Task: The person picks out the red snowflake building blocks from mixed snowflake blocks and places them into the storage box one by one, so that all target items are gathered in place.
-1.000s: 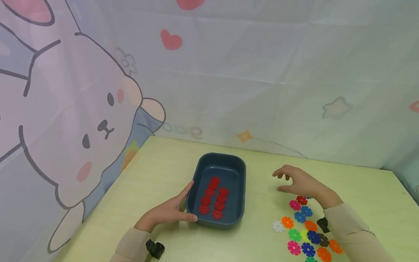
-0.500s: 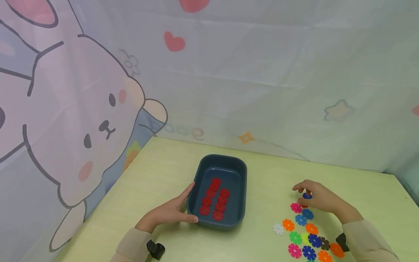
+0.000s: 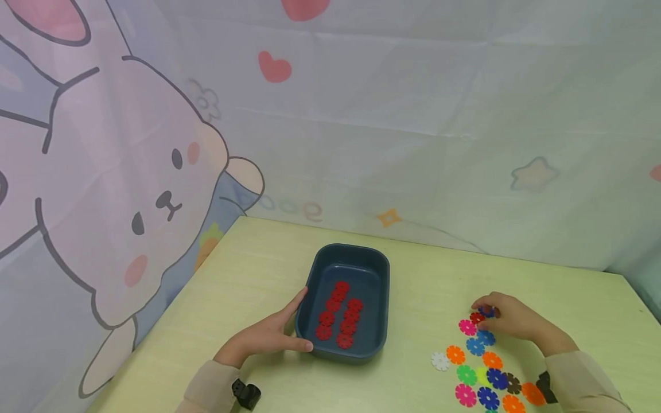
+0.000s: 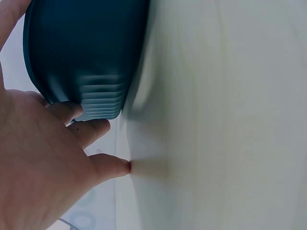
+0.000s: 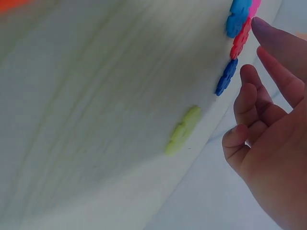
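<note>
1. Left hand (image 3: 268, 335) lies flat and open-fingered against the near left corner of the dark blue plastic tray (image 3: 379, 267), apparently bracing it.
2. Right hand (image 3: 508, 318), fingers curled, reaches a red snowflake disc (image 3: 476, 317) at the far end of the mixed-colour plastic discs (image 3: 480, 367) by the table's (image 3: 268, 258) near right edge; grip unclear.
3. Red discs (image 3: 339, 314) lie in two rows inside the tray.

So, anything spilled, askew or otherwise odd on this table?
Nothing stands out. The red discs lie in two rows inside the blue tray, and the mixed-colour discs lie flat on the table by the right hand.
</note>
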### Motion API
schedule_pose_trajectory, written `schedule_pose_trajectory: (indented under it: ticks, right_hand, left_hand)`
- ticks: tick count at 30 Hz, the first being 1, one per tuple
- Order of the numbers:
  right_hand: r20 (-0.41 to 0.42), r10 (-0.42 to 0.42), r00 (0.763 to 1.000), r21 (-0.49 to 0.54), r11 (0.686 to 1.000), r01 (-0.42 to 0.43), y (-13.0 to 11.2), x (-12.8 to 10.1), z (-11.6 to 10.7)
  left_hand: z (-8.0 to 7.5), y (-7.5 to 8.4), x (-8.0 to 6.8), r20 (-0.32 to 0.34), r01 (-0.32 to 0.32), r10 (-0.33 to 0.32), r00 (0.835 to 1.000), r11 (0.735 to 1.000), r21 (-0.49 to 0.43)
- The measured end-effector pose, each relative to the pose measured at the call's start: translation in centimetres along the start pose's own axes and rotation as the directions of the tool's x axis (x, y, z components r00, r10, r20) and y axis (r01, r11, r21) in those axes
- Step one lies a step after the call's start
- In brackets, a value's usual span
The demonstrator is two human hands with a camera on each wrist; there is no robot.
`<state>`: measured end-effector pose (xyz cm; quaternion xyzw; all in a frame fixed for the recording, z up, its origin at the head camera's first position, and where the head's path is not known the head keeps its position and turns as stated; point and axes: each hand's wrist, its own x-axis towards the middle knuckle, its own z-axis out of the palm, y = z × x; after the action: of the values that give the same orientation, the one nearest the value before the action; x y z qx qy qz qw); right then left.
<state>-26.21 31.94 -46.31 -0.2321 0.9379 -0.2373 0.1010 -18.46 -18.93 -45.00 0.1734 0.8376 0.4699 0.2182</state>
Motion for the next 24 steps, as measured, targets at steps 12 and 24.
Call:
schedule_pose_trajectory:
  ticks: [12, 24]
  right_hand:
    - [0.010, 0.013, 1.000, -0.002, 1.000, -0.013, 0.29, 0.06, 0.36]
    - [0.006, 0.042, 0.999, 0.001, 0.999, -0.042, 0.28, 0.11, 0.30]
  left_hand:
    - [0.00, -0.03, 0.01, -0.002, -0.001, 0.001, 1.000, 1.000, 0.014]
    - [-0.02, 0.03, 0.00, -0.001, -0.006, 0.006, 1.000, 1.000, 0.016]
